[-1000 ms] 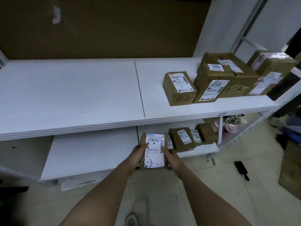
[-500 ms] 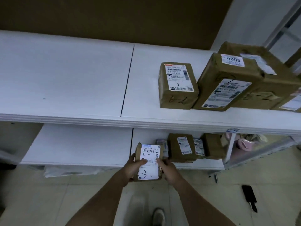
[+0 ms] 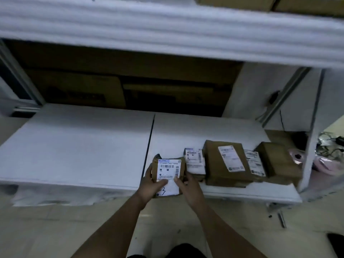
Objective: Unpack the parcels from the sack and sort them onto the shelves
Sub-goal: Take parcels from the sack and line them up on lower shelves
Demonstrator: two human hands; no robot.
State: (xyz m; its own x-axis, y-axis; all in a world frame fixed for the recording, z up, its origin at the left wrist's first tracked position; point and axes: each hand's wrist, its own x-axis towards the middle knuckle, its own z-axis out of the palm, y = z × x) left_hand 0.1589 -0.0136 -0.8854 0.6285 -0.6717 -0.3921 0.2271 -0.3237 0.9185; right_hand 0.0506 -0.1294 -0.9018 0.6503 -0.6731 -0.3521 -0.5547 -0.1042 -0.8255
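Fingers (image 3: 163,182) pinch brown parcel (image 3: 168,175), white barcode label.

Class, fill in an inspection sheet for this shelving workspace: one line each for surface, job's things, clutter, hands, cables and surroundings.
Surface: white lower shelf, two boards with a seam between them.
Job's things: held parcel with a barcode label, at the shelf's front edge; row of brown parcels to its right.
Clutter: pink item past the shelf upright; small dark bits on the floor.
Hands: left hand and right hand both grip the held parcel.
Cables: tangled wires at far right.
Surroundings: upper shelf overhead, blurred; cardboard boxes behind; tiled floor.
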